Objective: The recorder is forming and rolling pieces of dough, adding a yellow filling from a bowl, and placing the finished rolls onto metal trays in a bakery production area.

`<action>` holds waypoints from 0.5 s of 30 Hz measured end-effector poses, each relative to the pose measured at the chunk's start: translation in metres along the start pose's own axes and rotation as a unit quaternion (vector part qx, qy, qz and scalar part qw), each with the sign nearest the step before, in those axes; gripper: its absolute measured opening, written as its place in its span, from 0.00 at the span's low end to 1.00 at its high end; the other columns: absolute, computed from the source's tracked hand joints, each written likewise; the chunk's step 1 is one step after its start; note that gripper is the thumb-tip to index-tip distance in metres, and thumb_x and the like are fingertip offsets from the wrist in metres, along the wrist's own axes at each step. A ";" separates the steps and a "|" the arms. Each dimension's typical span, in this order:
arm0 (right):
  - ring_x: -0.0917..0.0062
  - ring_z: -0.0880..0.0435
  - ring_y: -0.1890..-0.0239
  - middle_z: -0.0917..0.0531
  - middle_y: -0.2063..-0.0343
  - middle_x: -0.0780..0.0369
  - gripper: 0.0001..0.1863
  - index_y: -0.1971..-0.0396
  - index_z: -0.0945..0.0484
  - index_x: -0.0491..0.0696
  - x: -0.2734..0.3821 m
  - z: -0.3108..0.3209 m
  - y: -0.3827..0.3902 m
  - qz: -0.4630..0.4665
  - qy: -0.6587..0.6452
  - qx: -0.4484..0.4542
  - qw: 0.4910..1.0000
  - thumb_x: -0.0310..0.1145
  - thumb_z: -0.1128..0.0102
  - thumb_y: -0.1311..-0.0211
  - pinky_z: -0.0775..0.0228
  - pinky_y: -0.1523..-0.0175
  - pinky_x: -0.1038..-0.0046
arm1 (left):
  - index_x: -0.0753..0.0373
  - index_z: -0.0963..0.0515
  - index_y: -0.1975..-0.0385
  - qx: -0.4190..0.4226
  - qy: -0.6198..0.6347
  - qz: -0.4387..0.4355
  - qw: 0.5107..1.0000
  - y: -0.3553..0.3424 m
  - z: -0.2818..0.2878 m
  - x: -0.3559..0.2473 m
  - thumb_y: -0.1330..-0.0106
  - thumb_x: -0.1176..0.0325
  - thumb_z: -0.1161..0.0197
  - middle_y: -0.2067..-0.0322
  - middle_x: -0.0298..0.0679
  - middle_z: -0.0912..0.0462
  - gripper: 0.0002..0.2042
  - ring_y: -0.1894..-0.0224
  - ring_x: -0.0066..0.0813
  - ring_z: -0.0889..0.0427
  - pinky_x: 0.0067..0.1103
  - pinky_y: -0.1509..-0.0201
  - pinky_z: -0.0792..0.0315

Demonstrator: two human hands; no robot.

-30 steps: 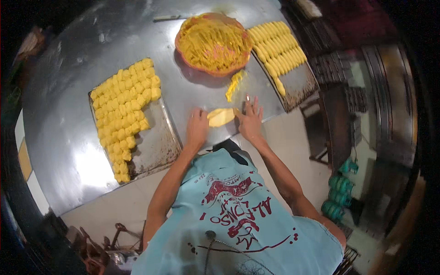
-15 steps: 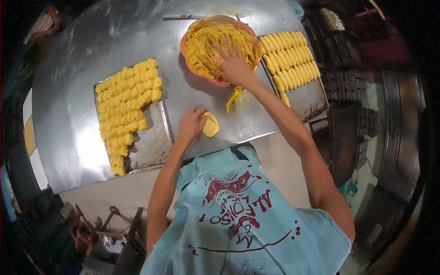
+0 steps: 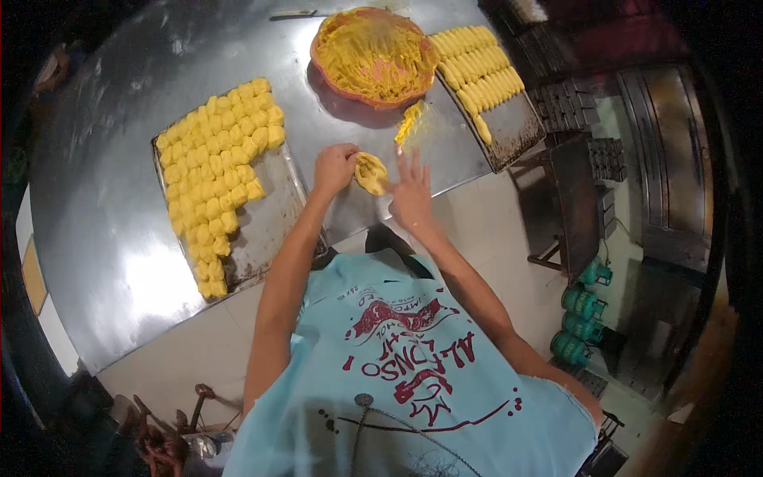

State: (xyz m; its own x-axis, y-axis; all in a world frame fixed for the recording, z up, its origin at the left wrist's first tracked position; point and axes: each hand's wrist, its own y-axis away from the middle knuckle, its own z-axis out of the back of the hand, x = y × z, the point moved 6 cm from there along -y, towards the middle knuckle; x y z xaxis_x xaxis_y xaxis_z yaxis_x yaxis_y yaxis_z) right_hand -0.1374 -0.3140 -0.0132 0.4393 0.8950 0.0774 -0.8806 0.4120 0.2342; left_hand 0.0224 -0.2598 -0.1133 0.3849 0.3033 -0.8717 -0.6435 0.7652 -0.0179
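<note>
At the table's near edge, my left hand (image 3: 335, 168) pinches the left rim of a flattened round of yellow dough (image 3: 370, 176), which has a brownish-yellow filling on its middle. My right hand (image 3: 412, 197) is at the round's right side, fingers stretched out and apart, one fingertip at the dough's edge. Beyond them stands a scalloped reddish bowl (image 3: 316, 63) lined with yellow, paste-like filling (image 3: 373, 52). A bright yellow smear (image 3: 409, 122) lies on the metal between the bowl and my right hand.
To the left, a metal tray (image 3: 274, 199) carries rows of yellow dough balls (image 3: 214, 155). Another tray (image 3: 515, 126) on the right holds rows of finger-shaped dough pieces (image 3: 477, 67). A long flat tool (image 3: 292, 14) rests at the metal table's (image 3: 111, 199) far side. Green cylinders (image 3: 579, 318) stand at right.
My right hand has left the bowl and come back toward me to the dough round. Filling now shows on the round. The left hand stays on its rim; the view has shifted.
</note>
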 end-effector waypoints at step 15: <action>0.43 0.70 0.24 0.62 0.24 0.50 0.40 0.43 0.20 0.53 -0.114 0.043 -0.201 0.137 0.073 0.024 0.988 0.50 0.22 0.61 0.68 0.27 0.36 | 0.66 0.23 0.60 0.175 0.010 0.060 0.983 0.001 0.017 -0.086 0.38 0.71 0.41 0.69 0.50 0.15 0.09 0.65 0.43 0.15 0.32 0.59 0.24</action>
State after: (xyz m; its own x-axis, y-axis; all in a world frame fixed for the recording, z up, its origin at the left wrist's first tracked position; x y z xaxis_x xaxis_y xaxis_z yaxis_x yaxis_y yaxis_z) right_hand -0.0031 -0.5061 -0.0273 0.1524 0.9883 0.0037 -0.9515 0.1458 0.2708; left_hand 0.0002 -0.2750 -0.0303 0.3041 0.3946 -0.8670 -0.4160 0.8738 0.2518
